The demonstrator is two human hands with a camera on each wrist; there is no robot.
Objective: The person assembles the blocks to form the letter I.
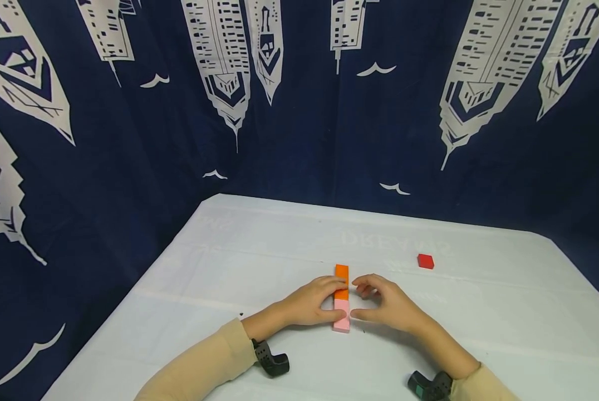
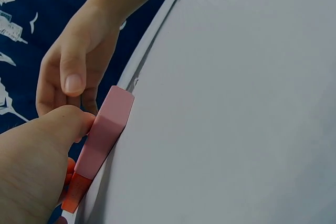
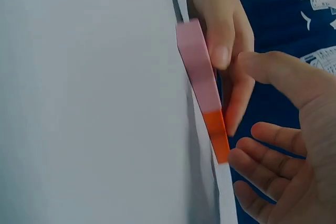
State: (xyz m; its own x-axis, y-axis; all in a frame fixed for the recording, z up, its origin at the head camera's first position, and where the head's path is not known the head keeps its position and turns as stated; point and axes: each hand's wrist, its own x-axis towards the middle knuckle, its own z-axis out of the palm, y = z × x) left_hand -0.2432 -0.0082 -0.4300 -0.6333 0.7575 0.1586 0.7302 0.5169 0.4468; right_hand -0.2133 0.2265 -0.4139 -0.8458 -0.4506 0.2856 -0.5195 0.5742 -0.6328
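Observation:
An orange block (image 1: 342,271) and a pink block (image 1: 342,326) stand end to end in one straight row on the white table, the orange one farther from me. My left hand (image 1: 313,301) reaches over the row from the left, its thumb overlapping the pink block and its fingertips overlapping the orange one. On the other side my right hand (image 1: 392,306) is held close by with fingers loosely bent and thumb apart from them; nothing is in its grasp. The right wrist view shows the right thumb (image 3: 283,72) pointing toward the left hand. Farther back lies a red block (image 1: 426,261).
The white table (image 1: 279,234) has a light cloth with faint creases. Behind it hangs a dark blue curtain (image 1: 299,145) printed with white buildings and birds. A black wrist camera (image 1: 271,359) sits on the left wrist, another (image 1: 430,385) on the right.

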